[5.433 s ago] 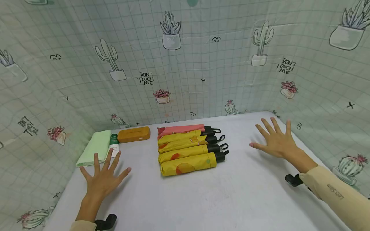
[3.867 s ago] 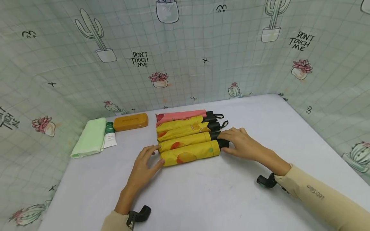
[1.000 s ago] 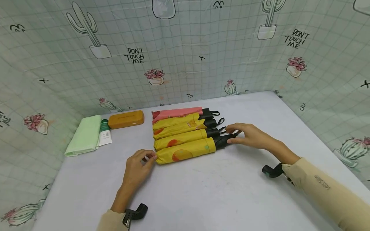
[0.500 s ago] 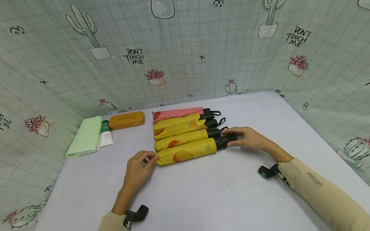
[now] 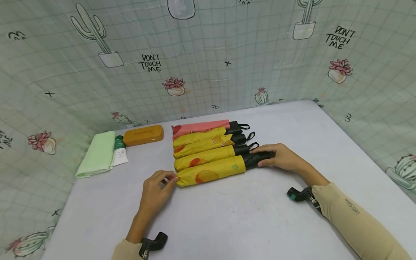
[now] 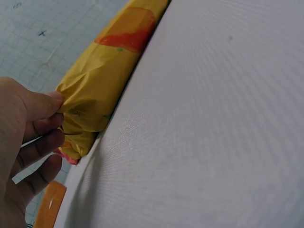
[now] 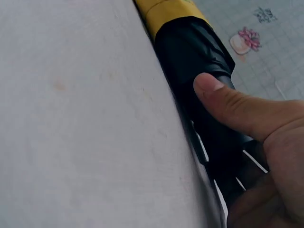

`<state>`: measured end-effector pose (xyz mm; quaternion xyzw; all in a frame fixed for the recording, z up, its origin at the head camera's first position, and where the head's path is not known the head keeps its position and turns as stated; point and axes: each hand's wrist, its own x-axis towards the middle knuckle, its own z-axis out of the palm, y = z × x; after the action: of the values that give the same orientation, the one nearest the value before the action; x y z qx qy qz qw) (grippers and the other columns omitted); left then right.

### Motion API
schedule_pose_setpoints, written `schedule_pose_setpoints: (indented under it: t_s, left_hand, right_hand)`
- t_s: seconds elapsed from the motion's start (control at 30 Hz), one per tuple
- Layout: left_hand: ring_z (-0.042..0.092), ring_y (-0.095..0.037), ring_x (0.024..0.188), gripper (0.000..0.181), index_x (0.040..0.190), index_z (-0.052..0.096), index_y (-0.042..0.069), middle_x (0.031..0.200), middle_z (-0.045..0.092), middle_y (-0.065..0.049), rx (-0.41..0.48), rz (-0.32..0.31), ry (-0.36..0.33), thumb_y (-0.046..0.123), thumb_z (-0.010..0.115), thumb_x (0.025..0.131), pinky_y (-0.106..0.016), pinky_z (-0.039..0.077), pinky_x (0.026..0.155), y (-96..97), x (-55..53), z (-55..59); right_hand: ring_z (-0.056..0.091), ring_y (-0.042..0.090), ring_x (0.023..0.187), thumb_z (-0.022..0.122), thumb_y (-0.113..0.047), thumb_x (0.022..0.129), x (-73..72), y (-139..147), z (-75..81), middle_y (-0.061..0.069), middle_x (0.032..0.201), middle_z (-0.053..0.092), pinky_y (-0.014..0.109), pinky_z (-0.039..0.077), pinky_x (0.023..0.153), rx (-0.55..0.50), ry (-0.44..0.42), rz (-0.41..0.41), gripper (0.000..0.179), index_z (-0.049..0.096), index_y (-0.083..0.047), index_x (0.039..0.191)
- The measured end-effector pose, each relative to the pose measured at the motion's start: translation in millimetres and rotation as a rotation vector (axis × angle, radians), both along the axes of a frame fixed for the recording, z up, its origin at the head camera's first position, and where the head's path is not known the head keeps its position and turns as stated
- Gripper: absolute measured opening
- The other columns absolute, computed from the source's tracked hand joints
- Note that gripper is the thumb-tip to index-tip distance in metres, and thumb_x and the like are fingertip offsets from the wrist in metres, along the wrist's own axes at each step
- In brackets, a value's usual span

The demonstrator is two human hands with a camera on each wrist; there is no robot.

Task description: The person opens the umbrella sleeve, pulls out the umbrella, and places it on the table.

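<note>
The nearest folded umbrella [image 5: 252, 161] is black and partly out of its yellow fruit-print sleeve [image 5: 224, 169]. My left hand [image 5: 155, 189] pinches the gathered end of that sleeve between thumb and fingers, as the left wrist view shows on the crumpled yellow cloth [image 6: 90, 102]. At the opposite end my right hand [image 5: 287, 159] grips the umbrella's black handle. In the right wrist view the thumb [image 7: 209, 85] lies along the black handle, below the folded black canopy [image 7: 190, 50]; the other fingers are partly hidden behind it.
Behind it lie several more sleeved umbrellas, yellow ones [image 5: 204, 158] and a pink one [image 5: 204, 127], with black handles and loops. At the back left are an orange case [image 5: 143, 135], a white tube with a green cap [image 5: 120, 153] and a folded green cloth [image 5: 96, 153].
Both hands came from lying spread apart to the nearest umbrella's ends. The right hand has drawn its handle rightward, and black canopy now shows past the sleeve's mouth. The left hand has stayed put lately.
</note>
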<state>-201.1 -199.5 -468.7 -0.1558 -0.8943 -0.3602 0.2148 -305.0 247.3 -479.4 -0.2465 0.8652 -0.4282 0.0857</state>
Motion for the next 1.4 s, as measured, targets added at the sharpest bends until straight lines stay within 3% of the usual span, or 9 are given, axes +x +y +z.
schedule_pose_setpoints:
  t_s: [0.37,0.7,0.9,1.13,1.4]
  left_hand:
    - [0.061,-0.01,0.076,0.013,0.091,0.072,0.011,0.083,0.066,0.002,0.0,-0.001,0.016,0.007,0.082,0.083,-0.033,0.055,0.064,0.5,-0.3,-0.8]
    - [0.061,-0.011,0.077,0.012,0.09,0.071,0.008,0.082,0.065,0.0,-0.022,-0.009,0.027,0.006,0.081,0.084,-0.034,0.055,0.063,2.9,1.8,1.4]
    - [0.061,-0.011,0.077,0.014,0.09,0.071,0.009,0.083,0.066,0.001,-0.019,-0.032,0.041,0.005,0.082,0.083,-0.032,0.054,0.063,2.9,0.3,-0.7]
    - [0.061,-0.011,0.079,0.014,0.09,0.071,0.01,0.083,0.066,0.001,-0.03,-0.036,0.028,0.006,0.082,0.083,-0.033,0.055,0.064,4.3,0.3,0.8]
    - [0.062,-0.011,0.079,0.012,0.09,0.071,0.01,0.084,0.066,0.0,-0.046,0.001,-0.003,0.006,0.081,0.084,-0.034,0.055,0.066,1.2,2.1,1.6]
  right_hand:
    - [0.054,0.021,0.127,0.084,-0.033,0.082,-3.7,13,11.5,-0.005,0.129,0.066,0.047,0.039,0.107,0.009,-0.023,-0.011,0.046,0.071,-0.029,0.126]
    - [0.057,0.018,0.123,0.084,-0.034,0.082,-4.0,19,15.3,-0.007,0.125,0.068,0.036,0.042,0.104,0.018,-0.002,-0.01,0.045,0.072,-0.028,0.125]
    - [0.058,0.019,0.122,0.085,-0.036,0.08,-3.7,25,20.1,-0.005,0.125,0.068,0.037,0.044,0.102,0.033,-0.003,-0.039,0.045,0.073,-0.029,0.122]
    - [0.057,0.023,0.124,0.086,-0.038,0.078,-5.7,30,24.6,-0.002,0.125,0.068,0.048,0.042,0.105,0.037,-0.01,-0.053,0.044,0.074,-0.03,0.12]
    - [0.058,0.019,0.122,0.086,-0.035,0.079,-6.5,45,28.0,-0.003,0.125,0.068,0.018,0.042,0.096,0.084,0.029,-0.086,0.045,0.074,-0.027,0.121]
